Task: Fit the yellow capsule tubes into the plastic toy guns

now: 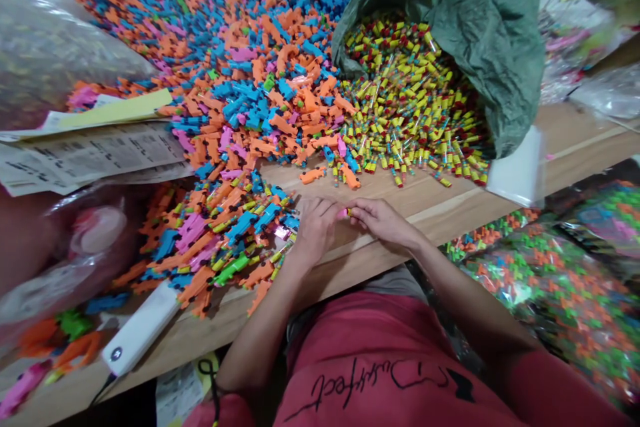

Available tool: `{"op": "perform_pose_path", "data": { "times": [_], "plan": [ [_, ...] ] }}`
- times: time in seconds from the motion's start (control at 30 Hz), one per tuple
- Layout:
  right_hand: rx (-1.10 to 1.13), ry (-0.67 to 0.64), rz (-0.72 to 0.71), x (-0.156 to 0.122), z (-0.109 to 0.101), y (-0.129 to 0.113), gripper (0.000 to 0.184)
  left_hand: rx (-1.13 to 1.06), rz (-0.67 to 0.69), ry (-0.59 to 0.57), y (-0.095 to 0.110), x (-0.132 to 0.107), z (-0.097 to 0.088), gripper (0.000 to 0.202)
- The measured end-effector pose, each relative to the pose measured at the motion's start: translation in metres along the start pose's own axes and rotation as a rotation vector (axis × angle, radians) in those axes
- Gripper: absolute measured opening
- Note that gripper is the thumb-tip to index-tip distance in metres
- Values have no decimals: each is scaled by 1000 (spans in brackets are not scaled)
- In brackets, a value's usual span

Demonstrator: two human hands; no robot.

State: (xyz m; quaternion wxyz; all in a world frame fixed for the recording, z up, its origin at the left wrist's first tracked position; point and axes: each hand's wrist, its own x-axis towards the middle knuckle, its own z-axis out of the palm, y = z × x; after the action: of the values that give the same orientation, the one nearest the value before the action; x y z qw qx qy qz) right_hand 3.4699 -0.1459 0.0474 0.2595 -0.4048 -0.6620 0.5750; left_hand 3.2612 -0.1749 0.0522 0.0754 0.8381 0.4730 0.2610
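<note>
Matt wooden table (430, 203), glossy plastic toys (260, 80)

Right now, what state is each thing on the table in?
left hand, curled on the small pink piece
right hand, pinching it too
green bag, open on its side
yellow tubes, spilled from the bag
toy pieces, loose heap
power bank, lying flat

My left hand (314, 227) and right hand (384, 220) meet just in front of the green bag (480, 20), both pinching a small pink piece (344, 213). Yellow tubes (410, 113) spill from the bag's mouth, and orange and blue toys (260, 80) lie heaped to its left.
</note>
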Motion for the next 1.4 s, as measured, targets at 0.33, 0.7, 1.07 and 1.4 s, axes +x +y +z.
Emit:
{"op": "perform_pose_path", "data": {
  "times": [0.33,0.7,1.07,1.4],
  "plan": [
    [-98,-46,-59,3,9,-2,29,-28,109,29,0,-7,0,33],
    [-691,320,-214,-3,-117,41,26,331,-413,407,-76,-22,-136,38],
    [-907,255,-357,3,-97,84,36,-13,-459,-85,-79,64,29,42],
    [-767,234,-314,14,-70,75,27,-688,-717,214,-42,25,24,30]
  ]
}}
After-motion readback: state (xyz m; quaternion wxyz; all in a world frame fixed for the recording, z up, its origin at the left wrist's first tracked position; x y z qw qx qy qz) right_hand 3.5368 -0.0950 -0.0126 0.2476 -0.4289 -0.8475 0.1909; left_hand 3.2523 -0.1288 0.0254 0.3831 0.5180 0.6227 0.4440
